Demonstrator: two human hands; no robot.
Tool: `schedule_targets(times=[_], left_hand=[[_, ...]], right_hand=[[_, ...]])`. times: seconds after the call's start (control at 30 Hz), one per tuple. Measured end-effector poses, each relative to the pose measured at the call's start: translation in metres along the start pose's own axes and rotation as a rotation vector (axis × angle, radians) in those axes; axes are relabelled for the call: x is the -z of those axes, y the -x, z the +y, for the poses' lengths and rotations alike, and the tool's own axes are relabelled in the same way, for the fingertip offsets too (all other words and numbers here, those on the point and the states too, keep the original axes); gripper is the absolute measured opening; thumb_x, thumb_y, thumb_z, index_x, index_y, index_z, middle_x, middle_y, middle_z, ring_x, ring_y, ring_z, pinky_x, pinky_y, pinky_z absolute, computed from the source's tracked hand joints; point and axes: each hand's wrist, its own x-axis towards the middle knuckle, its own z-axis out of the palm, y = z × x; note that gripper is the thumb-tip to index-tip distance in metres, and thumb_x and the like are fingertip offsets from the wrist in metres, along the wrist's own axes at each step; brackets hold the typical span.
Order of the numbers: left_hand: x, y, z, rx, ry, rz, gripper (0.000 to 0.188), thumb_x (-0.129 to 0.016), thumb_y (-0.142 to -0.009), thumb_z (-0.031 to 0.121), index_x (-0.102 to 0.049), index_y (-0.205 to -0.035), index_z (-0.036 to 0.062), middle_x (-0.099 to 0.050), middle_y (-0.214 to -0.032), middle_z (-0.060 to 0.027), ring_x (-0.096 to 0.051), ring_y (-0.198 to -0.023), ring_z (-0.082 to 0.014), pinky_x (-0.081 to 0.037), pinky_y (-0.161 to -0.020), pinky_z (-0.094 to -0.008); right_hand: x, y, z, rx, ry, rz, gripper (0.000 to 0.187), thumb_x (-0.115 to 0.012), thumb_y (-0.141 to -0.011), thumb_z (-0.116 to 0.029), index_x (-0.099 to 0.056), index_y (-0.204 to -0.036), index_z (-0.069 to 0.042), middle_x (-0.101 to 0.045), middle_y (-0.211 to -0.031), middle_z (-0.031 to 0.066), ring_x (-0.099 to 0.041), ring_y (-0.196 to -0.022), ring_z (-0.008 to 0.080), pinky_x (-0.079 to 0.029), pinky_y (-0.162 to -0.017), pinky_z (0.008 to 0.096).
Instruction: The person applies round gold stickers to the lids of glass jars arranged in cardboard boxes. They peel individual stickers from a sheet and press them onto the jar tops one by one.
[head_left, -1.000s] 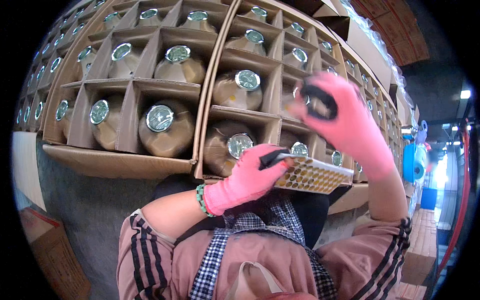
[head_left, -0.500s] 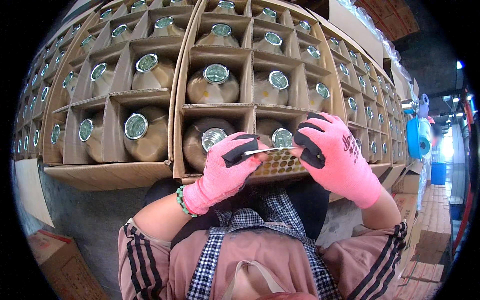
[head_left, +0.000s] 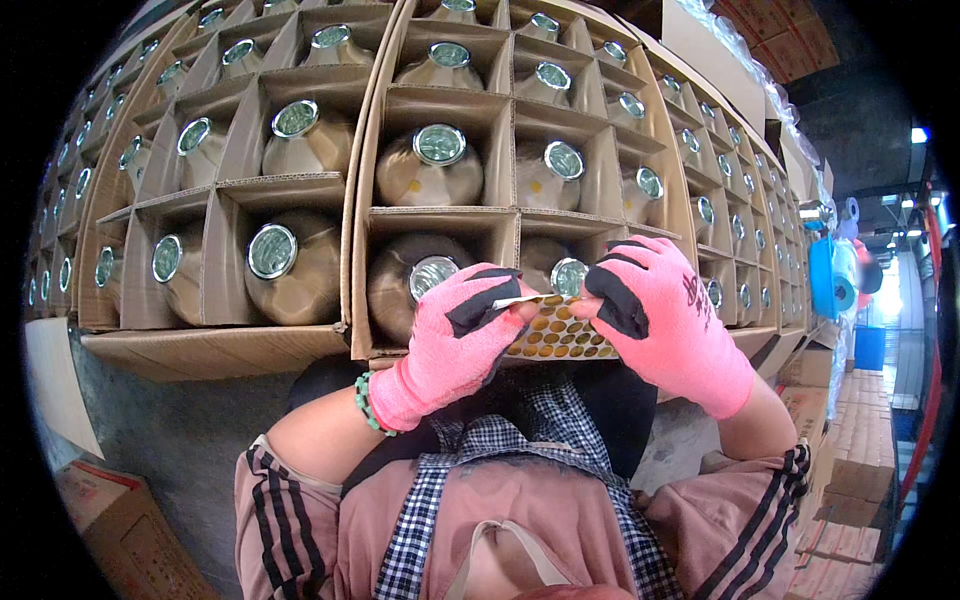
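Note:
Between my hands is a sheet of round gold stickers, its upper edge curled so that a strip of the white backing shows. My left hand, in a pink glove with black fingertips, pinches the sheet's left end. At the other end my right hand, gloved the same way, closes thumb and fingers on its upper edge. Bare fingertips poke out of both gloves. Just beyond the sheet, glass bottles with round open mouths stand in a divided cardboard box. One bottle further back carries a gold dot.
More divided boxes of bottles stand to the left, right and far side. A closed carton lies at lower left. Stacked flat cardboard lines the right, near a blue bin. At far right a person appears small.
The sheet has tilted so that more of its gold-dotted face shows. My hands stay closed on it, hardly shifted. The view has moved slightly.

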Motion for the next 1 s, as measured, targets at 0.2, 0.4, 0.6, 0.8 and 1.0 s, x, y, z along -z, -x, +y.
schedule_targets(times=[0.2, 0.4, 0.6, 0.8, 1.0], left_hand=[[0.002, -0.0001, 0.0006, 0.021, -0.002, -0.006, 0.017, -0.063, -0.07, 0.012, -0.06, -0.082, 0.0003, -0.059, -0.078, -0.0122, -0.055, -0.075, -0.0259, -0.044, -0.069, -0.0327], [0.0003, 0.0004, 0.0004, 0.056, -0.046, -0.033, 0.02, -0.067, -0.068, 0.014, -0.06, -0.08, 0.0001, -0.059, -0.078, -0.0125, -0.056, -0.073, -0.0239, -0.044, -0.068, -0.0312], [0.0018, -0.0017, 0.0037, 0.077, 0.008, -0.068, 0.015, -0.066, -0.066, 0.011, -0.06, -0.076, 0.0013, -0.058, -0.075, -0.0106, -0.055, -0.071, -0.0223, -0.044, -0.066, -0.0298], [0.004, -0.0049, 0.0051, -0.034, -0.018, -0.113, 0.011, -0.062, -0.064, 0.006, -0.06, -0.075, 0.002, -0.057, -0.073, -0.0087, -0.053, -0.07, -0.022, -0.044, -0.066, -0.0293], [0.0045, -0.0046, 0.0069, 0.051, 0.008, -0.061, 0.011, -0.063, -0.067, 0.01, -0.06, -0.075, 0.0018, -0.056, -0.072, -0.0082, -0.053, -0.071, -0.0203, -0.042, -0.067, -0.0288]], right_hand=[[-0.0008, -0.0036, 0.0001, 0.005, -0.089, -0.017, 0.018, -0.064, -0.066, -0.017, -0.052, -0.069, -0.004, -0.052, -0.068, 0.0107, -0.05, -0.071, 0.0296, -0.039, -0.066, 0.0369], [0.0005, -0.0013, -0.0022, 0.022, -0.036, -0.024, 0.017, -0.064, -0.065, -0.016, -0.051, -0.068, -0.004, -0.051, -0.068, 0.0108, -0.05, -0.072, 0.0303, -0.039, -0.067, 0.0381], [-0.0004, 0.002, -0.0058, 0.001, -0.094, 0.001, 0.016, -0.063, -0.065, -0.014, -0.051, -0.068, -0.005, -0.05, -0.069, 0.0103, -0.049, -0.072, 0.03, -0.039, -0.067, 0.0379], [-0.0001, 0.0029, -0.0051, 0.007, -0.113, -0.024, 0.016, -0.063, -0.065, -0.014, -0.051, -0.07, -0.005, -0.05, -0.07, 0.0107, -0.049, -0.073, 0.03, -0.039, -0.067, 0.0377], [-0.0004, 0.0045, -0.0085, 0.128, 0.006, 0.081, 0.023, -0.063, -0.06, -0.01, -0.054, -0.081, -0.006, -0.051, -0.08, 0.01, -0.05, -0.08, 0.0288, -0.039, -0.071, 0.0382]])
